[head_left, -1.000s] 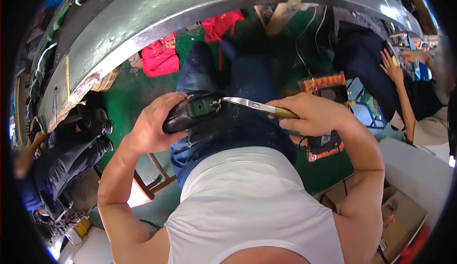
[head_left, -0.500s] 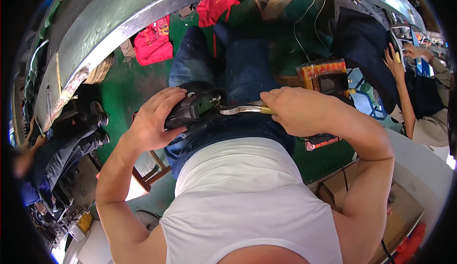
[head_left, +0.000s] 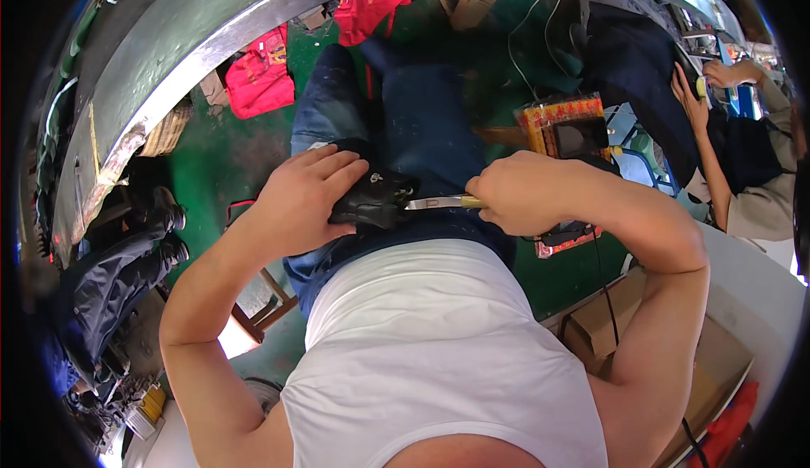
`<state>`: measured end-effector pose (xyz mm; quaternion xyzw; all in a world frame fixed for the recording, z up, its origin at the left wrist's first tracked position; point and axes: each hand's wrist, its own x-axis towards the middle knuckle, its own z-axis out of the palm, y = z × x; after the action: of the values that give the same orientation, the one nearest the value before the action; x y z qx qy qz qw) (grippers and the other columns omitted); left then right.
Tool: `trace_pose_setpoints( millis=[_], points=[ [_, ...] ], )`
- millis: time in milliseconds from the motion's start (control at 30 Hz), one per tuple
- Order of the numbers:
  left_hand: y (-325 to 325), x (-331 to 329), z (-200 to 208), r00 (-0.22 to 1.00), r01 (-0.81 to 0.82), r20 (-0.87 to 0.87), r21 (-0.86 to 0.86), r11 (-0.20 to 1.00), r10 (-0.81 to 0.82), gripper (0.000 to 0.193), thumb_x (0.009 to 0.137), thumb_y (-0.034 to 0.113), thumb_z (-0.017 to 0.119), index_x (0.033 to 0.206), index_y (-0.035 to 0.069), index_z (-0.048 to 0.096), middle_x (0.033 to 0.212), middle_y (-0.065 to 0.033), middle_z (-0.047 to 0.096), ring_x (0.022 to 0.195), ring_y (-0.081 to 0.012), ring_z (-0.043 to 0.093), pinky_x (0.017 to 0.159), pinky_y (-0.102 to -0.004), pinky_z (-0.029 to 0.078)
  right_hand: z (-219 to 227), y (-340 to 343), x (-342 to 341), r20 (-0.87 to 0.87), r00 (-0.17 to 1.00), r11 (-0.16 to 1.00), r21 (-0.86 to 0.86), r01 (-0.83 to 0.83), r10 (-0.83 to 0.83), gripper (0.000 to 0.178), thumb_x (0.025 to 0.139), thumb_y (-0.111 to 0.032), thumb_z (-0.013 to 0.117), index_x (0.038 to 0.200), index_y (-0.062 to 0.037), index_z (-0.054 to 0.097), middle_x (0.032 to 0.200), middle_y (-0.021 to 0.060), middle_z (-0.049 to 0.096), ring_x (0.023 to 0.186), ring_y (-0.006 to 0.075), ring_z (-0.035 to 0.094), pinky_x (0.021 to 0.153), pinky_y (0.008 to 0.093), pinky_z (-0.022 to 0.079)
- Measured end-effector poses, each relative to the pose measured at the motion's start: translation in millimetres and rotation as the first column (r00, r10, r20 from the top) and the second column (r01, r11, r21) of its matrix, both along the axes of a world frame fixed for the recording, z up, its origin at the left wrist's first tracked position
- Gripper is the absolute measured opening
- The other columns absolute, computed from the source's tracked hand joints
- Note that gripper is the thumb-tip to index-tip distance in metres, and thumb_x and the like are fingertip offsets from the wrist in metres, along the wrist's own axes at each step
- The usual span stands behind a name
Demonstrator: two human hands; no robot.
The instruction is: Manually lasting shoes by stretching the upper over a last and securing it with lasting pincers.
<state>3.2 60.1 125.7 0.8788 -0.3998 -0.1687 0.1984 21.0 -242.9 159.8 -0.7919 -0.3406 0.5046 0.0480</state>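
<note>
My left hand (head_left: 308, 196) is closed round a black shoe (head_left: 371, 202), pressing it against my lap. Some small pale bits show on the shoe's upper face near its open end. My right hand (head_left: 523, 194) is wrapped round the yellowish handle of a metal hand tool, which looks like pincers (head_left: 434, 202). The tool lies level, and its silver head meets the right end of the shoe. What its tip grips is too small to make out.
Close by on the right are an orange patterned packet (head_left: 561, 126) and a blue stool (head_left: 637, 169). A curved metal edge (head_left: 194, 55) runs across the far left. Red cloths (head_left: 261, 80) lie on the green floor. Other people are at the left and right; an open cardboard box (head_left: 717, 367) stands lower right.
My left hand has moved right and turned the shoe, so its green part no longer shows. The pincers have straightened and shifted slightly right against the shoe's end.
</note>
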Motion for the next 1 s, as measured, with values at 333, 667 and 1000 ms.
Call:
trace_pose_setpoints(
  millis=[333, 667, 1000],
  points=[
    [-7, 26, -29, 0.995, -0.038, -0.098, -0.094, 0.995, 0.029, 0.074, 0.060, 0.015, 0.088, 0.126, 0.004, 0.057, 0.124, -0.0165, 0.062, 0.114, -0.0384, 0.060, 0.097, -0.0437, 0.050, -18, -56, 3, -0.383, 0.821, 0.889, -0.005, 0.457, -0.424, 0.024, 0.090, -0.020, 0.060, 0.105, -0.0022, 0.063, 0.083, 0.0129, 0.065, 0.072, 0.0210, 0.066, 0.072, 0.0353, 0.051],
    [-9, 38, -26, 0.968, -0.123, -0.222, -0.025, 0.992, 0.115, 0.074, 0.059, 0.015, 0.089, 0.125, 0.005, 0.057, 0.121, -0.0168, 0.063, 0.110, -0.0389, 0.062, 0.093, -0.0429, 0.050, -51, -49, -39, 0.121, 0.922, 0.877, 0.375, 0.301, -0.368, 0.051, 0.093, -0.011, 0.059, 0.137, 0.0112, 0.045, 0.128, 0.0256, 0.056, 0.119, 0.0407, 0.055, 0.100, 0.0444, 0.046],
    [-7, 34, -35, 0.985, -0.061, -0.165, -0.054, 0.997, 0.051, 0.075, 0.059, 0.014, 0.089, 0.126, 0.004, 0.057, 0.122, -0.0174, 0.063, 0.110, -0.0387, 0.062, 0.095, -0.0428, 0.050, -41, -41, -17, 0.101, 0.969, 0.949, 0.246, 0.195, -0.225, 0.028, 0.091, -0.014, 0.060, 0.113, 0.0026, 0.062, 0.095, 0.0214, 0.067, 0.093, 0.0389, 0.066, 0.082, 0.0466, 0.052]
  ],
)
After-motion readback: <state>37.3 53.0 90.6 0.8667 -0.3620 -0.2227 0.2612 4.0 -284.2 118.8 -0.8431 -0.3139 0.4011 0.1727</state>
